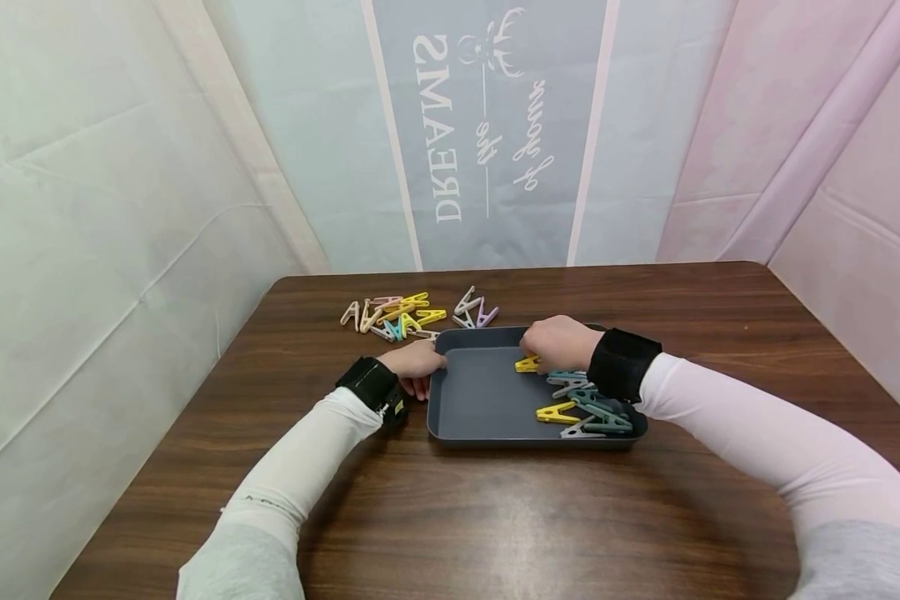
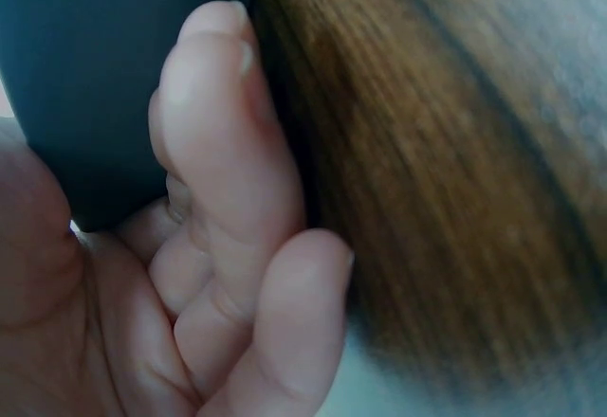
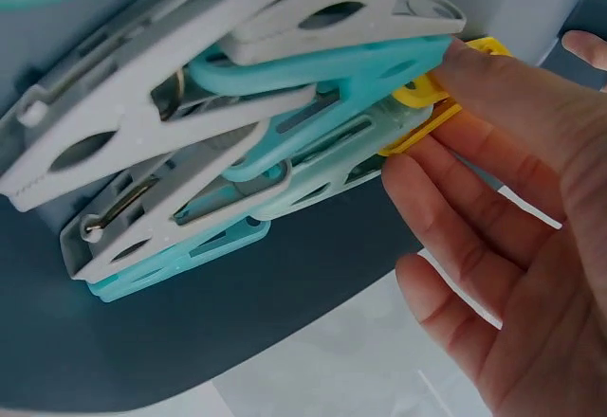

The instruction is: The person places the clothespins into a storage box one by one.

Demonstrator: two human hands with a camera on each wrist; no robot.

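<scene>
A dark grey tray [image 1: 480, 392] lies on the wooden table, and my left hand [image 1: 414, 365] holds its left rim. The left wrist view shows those fingers [image 2: 223, 152] bent against the tray's dark side [image 2: 85, 76]. Over the back right of the tray, my right hand [image 1: 561, 342] pinches a yellow clothespin [image 1: 527, 364] between thumb and fingers. Close up, this yellow clothespin [image 3: 422, 133] lies beside teal clothespins [image 3: 351, 95] and grey clothespins [image 3: 180, 85]. Another yellow clothespin [image 1: 557, 412] lies nearer the tray's front, next to green clothespins [image 1: 606, 417].
Behind the tray's left corner lies a loose pile of pink, yellow, blue and white clothespins [image 1: 397, 315]. Several white and purple clothespins [image 1: 480, 310] lie just right of it. A printed cloth [image 1: 495, 133] hangs behind the table [image 1: 487, 517].
</scene>
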